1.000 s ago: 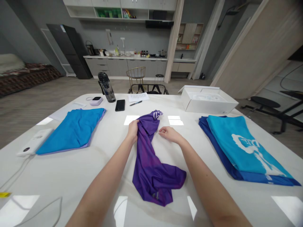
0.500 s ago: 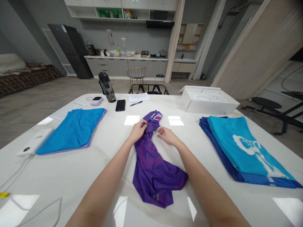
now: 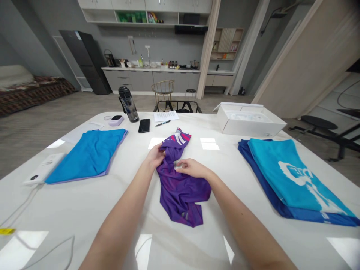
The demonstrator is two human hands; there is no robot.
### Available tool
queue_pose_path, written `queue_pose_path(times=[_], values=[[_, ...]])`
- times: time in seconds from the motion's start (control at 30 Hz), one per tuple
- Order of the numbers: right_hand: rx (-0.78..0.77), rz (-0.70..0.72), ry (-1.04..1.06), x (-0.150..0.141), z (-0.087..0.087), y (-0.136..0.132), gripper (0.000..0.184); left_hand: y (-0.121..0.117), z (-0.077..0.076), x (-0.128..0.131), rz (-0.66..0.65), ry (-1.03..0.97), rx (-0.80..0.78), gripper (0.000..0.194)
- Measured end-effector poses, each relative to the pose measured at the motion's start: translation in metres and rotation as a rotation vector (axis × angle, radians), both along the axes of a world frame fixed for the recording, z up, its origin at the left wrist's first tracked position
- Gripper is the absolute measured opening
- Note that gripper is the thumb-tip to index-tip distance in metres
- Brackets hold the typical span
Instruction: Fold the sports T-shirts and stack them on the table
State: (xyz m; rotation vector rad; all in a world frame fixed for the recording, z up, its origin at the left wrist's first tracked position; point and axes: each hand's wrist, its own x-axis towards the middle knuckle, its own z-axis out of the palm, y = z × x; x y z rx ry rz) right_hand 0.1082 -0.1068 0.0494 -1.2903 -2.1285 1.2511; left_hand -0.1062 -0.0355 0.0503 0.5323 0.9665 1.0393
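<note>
Our crumpled purple jersey lies mid-way across the white table. Our left hand is clenched on its upper part; can't tell if our right hand's fingers grip or just rest on it. Folded blue cloth sits frame left, teal cloth frame right.

My left hand and right hand hide the folds of the purple jersey beneath them, and the bottom edge of the view cuts off both my forearms. The lines on the sheet of paper are too small to read, as is the small mark near the jersey's hem.
</note>
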Motion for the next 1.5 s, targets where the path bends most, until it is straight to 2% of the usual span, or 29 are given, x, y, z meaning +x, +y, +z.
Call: queue_pose_path(times=[0.1, 0.17, 0.23, 0.3, 0.37, 0.47, 0.53, 0.63, 0.73, 0.83, 0.9, 0.97, 1.07, 1.17, 1.2, 1.27, 1.33, 1.4, 1.43, 1.47, 1.5], values=[[-0.154, 0.023, 0.01, 0.007, 0.006, -0.001, 0.037, -0.012, 0.003, 0.022, -0.152, 0.023, 0.022, 0.007], [-0.197, -0.053, -0.049, 0.02, 0.011, 0.004, 0.036, -0.019, 0.007, 0.032, -0.174, 0.117, 0.078, 0.01], [-0.108, -0.219, -0.113, 0.033, 0.013, 0.011, 0.034, -0.024, 0.01, 0.038, -0.074, 0.328, 0.243, 0.013], [0.042, -0.405, -0.128, 0.041, 0.011, 0.018, 0.031, -0.027, 0.011, 0.04, 0.031, 0.609, 0.505, 0.019], [0.144, -0.492, -0.122, 0.041, 0.004, 0.023, 0.035, -0.029, 0.009, 0.042, -0.036, 0.857, 0.728, 0.029], [0.173, -0.432, -0.188, 0.033, -0.008, 0.024, 0.037, -0.031, 0.003, 0.046, -0.252, 1.015, 0.822, 0.019], [0.169, -0.412, -0.261, 0.03, -0.014, 0.023, 0.03, -0.031, 0.001, 0.048, -0.263, 0.98, 0.811, 0.015], [0.194, -0.417, -0.282, 0.03, -0.018, 0.024, 0.018, -0.033, 0.004, 0.049, -0.23, 0.734, 0.747, 0.026], [0.224, -0.412, -0.169, 0.031, -0.018, 0.025, 0.012, -0.035, 0.007, 0.047, -0.295, 0.436, 0.575, 0.037], [0.228, -0.429, -0.063, 0.03, -0.017, 0.026, 0.013, -0.035, 0.005, 0.046, -0.308, 0.324, 0.489, 0.04], [0.235, -0.431, -0.055, 0.032, -0.014, 0.026, 0.014, -0.031, 0.004, 0.046, -0.225, 0.326, 0.495, 0.039], [0.243, -0.449, -0.109, 0.037, -0.009, 0.026, 0.013, -0.025, 0.003, 0.042, -0.061, 0.337, 0.499, 0.038], [0.214, -0.476, -0.274, 0.053, 0.0, 0.026, 0.009, -0.008, 0.006, 0.025, 0.317, 0.283, 0.448, 0.034], [0.142, -0.454, -0.456, 0.078, 0.004, 0.026, 0.003, 0.012, 0.006, -0.006, 0.667, 0.173, 0.303, 0.024], [0.121, -0.454, -0.506, 0.086, 0.004, 0.026, 0.002, 0.018, 0.005, -0.019, 0.726, 0.156, 0.249, 0.021], [0.076, -0.473, -0.579, 0.101, 0.005, 0.025, 0.003, 0.026, 0.002, -0.043, 0.763, 0.164, 0.159, 0.015], [0.045, -0.515, -0.619, 0.11, 0.007, 0.025, 0.009, 0.029, 0.0, -0.063, 0.815, 0.268, 0.111, 0.011], [0.106, -0.582, -0.61, 0.108, 0.012, 0.024, 0.019, 0.025, 0.001, -0.073, 0.972, 0.522, 0.166, 0.022], [0.178, -0.607, -0.57, 0.102, 0.015, 0.024, 0.022, 0.022, 0.002, -0.075, 1.045, 0.693, 0.253, 0.031], [0.262, -0.614, -0.502, 0.093, 0.018, 0.023, 0.023, 0.019, 0.004, -0.073, 1.063, 0.863, 0.372, 0.038], [0.34, -0.593, -0.414, 0.081, 0.02, 0.023, 0.023, 0.015, 0.006, -0.069, 1.0, 1.007, 0.505, 0.042]])
